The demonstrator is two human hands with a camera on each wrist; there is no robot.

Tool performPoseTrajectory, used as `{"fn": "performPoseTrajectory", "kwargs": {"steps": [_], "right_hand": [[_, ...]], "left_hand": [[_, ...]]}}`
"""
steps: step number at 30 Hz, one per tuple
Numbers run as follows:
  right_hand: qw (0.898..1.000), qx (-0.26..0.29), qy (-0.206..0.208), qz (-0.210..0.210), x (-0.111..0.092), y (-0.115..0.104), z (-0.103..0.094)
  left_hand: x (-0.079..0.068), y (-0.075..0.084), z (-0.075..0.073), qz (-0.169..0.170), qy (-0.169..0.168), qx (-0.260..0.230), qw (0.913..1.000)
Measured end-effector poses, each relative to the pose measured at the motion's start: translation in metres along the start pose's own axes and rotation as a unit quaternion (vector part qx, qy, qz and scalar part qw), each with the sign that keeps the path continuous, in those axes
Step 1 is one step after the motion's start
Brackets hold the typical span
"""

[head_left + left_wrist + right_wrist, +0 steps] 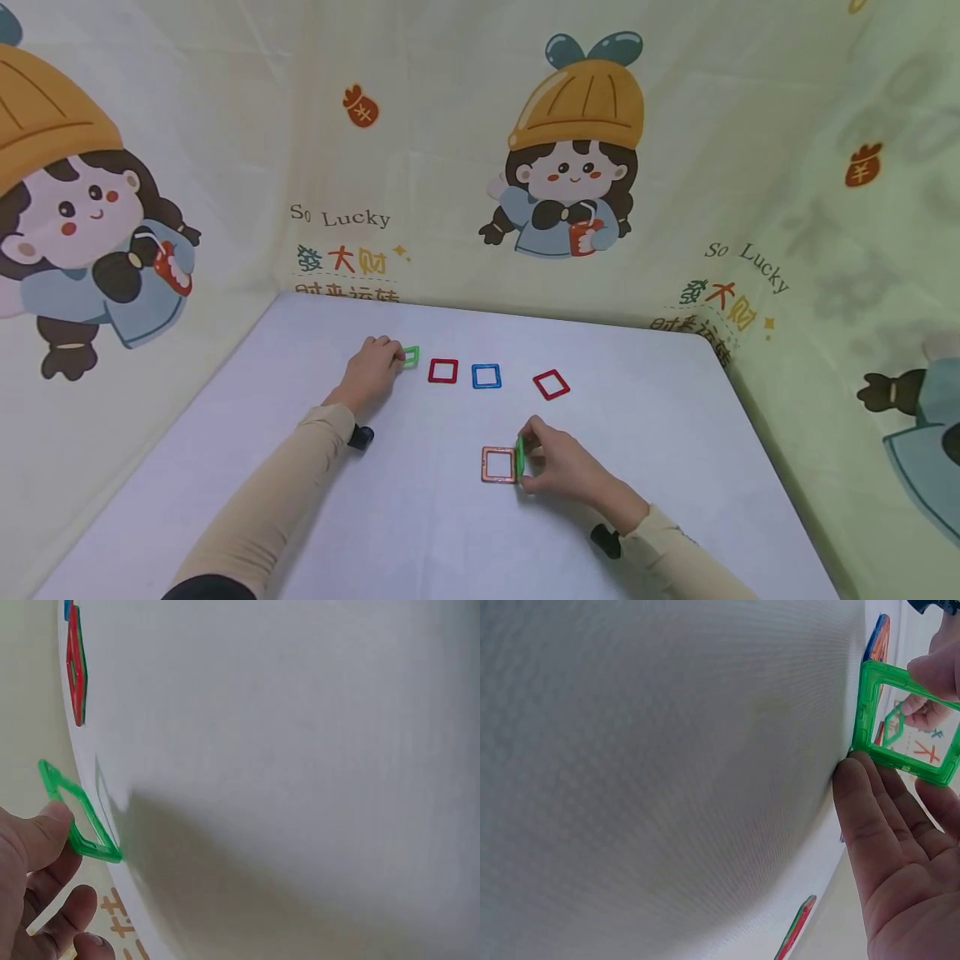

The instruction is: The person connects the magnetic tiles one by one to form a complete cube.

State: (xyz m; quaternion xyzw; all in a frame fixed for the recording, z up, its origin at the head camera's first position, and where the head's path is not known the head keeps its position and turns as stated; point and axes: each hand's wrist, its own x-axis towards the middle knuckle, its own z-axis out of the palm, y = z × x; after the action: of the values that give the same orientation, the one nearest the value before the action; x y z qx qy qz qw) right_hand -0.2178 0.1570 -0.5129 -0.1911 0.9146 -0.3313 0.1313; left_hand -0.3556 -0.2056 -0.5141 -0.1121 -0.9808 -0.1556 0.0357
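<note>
One green plastic square frame (94,850), partly hidden by the pinching left hand (369,371), tilts near a red square frame (443,382); the right hand (562,464) grips another green plastic frame (521,457) upright beside an orange square frame (484,464).

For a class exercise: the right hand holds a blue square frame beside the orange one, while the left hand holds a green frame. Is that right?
The colour is wrong: the right hand holds a green square frame, not blue, as the right wrist view shows.
</note>
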Motion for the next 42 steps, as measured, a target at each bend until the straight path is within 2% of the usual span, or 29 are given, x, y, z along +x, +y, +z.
{"fn": "performPoseTrajectory", "kwargs": {"steps": [11, 22, 32, 42], "right_hand": [[1.0, 0.008, -0.002, -0.001, -0.002, 0.001, 0.0], [1.0, 0.009, 0.0, 0.003, -0.002, 0.002, 0.001], [1.0, 0.023, 0.0, -0.005, -0.005, 0.0, 0.0], [1.0, 0.014, -0.002, -0.002, -0.005, -0.003, 0.002]], "left_hand": [[-0.004, 0.01, -0.005, -0.008, 0.023, -0.01, 0.9996], [-0.003, 0.011, -0.004, -0.024, 0.047, -0.015, 0.9985], [-0.003, 0.016, -0.009, -0.019, 0.064, -0.018, 0.9976], [-0.005, 0.023, -0.013, 0.007, 0.083, -0.021, 0.9963]]}}
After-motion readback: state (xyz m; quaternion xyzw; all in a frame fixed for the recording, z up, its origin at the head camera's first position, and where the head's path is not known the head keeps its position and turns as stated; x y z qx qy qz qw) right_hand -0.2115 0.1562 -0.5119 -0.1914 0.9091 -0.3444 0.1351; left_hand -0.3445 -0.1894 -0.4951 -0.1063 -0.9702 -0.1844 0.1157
